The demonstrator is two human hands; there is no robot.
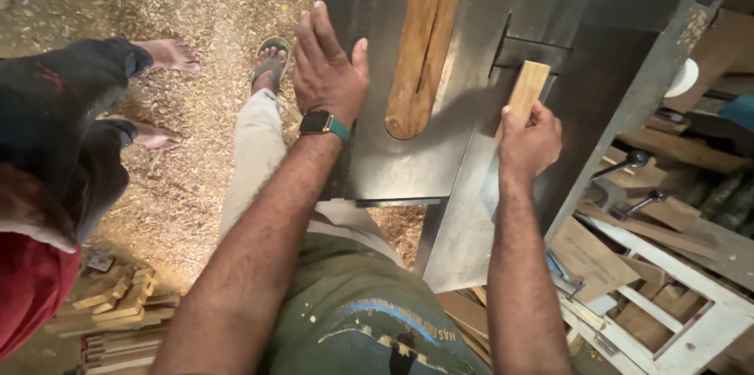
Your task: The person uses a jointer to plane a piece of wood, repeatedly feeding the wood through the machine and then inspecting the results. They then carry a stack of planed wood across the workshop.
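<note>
fingers [525, 117] around wood block [525, 89]

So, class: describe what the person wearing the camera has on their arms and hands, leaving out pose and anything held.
Both forearms are bare, with no sleeves reaching them. The left hand has a square dark-faced smartwatch on a teal band at the wrist. The right hand wears nothing: no glove, ring or strap shows. Neither hand is gloved.

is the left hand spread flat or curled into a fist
Spread flat: the left hand lies palm down at the edge of the metal machine table, fingers extended and holding nothing.
</note>
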